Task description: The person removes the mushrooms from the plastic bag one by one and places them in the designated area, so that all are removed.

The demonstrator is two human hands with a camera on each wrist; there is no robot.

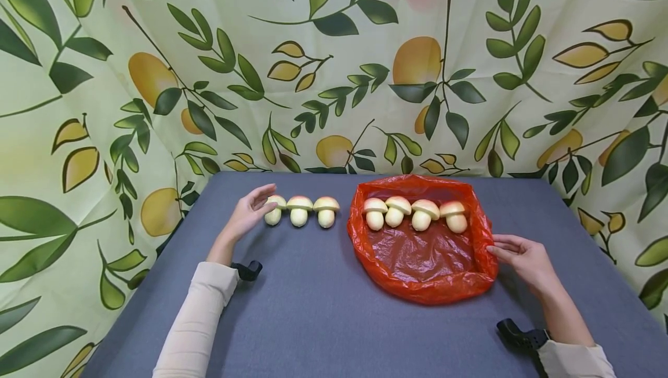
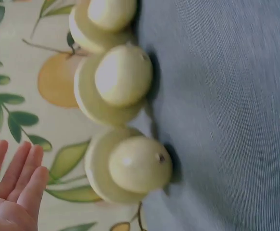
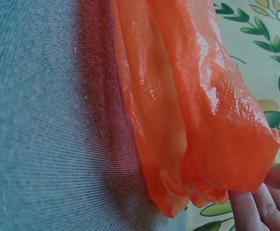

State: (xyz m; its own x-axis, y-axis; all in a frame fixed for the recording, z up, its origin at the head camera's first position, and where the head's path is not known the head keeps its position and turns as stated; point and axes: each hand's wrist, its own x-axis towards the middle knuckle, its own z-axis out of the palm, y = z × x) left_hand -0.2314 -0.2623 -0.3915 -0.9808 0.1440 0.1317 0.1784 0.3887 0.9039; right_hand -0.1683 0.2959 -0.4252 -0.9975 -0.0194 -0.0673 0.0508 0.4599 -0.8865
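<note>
Three toy mushrooms with pale stems and red-tinged caps stand in a row at the table's back left: a left one (image 1: 272, 217), a middle one (image 1: 299, 215) and a right one (image 1: 326, 217). My left hand (image 1: 247, 213) hovers beside the left mushroom, partly covering it in the head view. Its fingers (image 2: 21, 173) are extended and hold nothing; a gap separates them from the mushrooms in the left wrist view. To the right sits a red plastic bag (image 1: 417, 293) with its rim rolled open. My right hand (image 1: 527, 259) pinches its right edge between thumb and fingers.
Inside the bag, several more mushrooms (image 1: 425, 215) are lined up along the back. A grey-blue cloth covers the table (image 1: 313, 331). Behind and at the sides hangs a leaf-and-fruit patterned curtain (image 1: 334, 76).
</note>
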